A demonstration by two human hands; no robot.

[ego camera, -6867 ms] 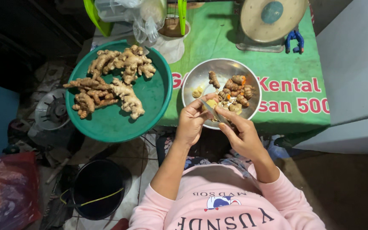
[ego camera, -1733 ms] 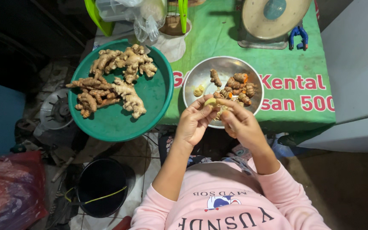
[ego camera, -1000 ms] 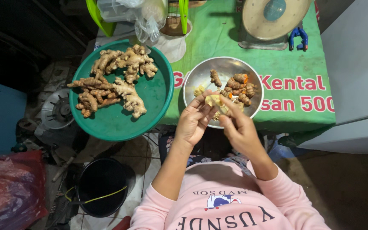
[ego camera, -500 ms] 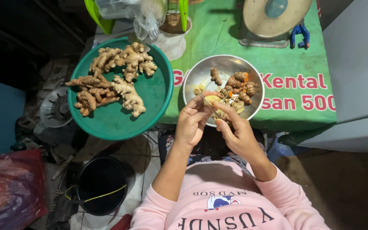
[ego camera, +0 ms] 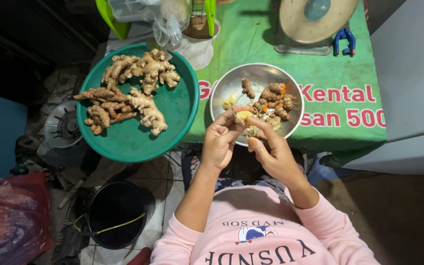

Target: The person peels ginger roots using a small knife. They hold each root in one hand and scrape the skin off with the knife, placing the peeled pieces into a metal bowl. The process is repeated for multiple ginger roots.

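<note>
Both hands meet over the near rim of the steel bowl (ego camera: 231, 83), which sits on the green-covered worktop (ego camera: 320, 64). The left hand (ego camera: 220, 142) is pinching a small pale yellowish root piece (ego camera: 244, 117) in its fingertips, just above the bowl's edge. The right hand (ego camera: 273, 152) is curled up right beside it, with the thumb and forefinger touching the same piece (can't tell if there's a blade in there, it's hidden). Inside the bowl there's a pile of small brown roots with orange cut ends (ego camera: 273, 98). To the left, a big green tray (ego camera: 138, 142) hangs over the worktop edge, loaded with knobbly ginger (ego camera: 133, 93). A black bucket (ego camera: 116, 213) is on the floor below.
</note>
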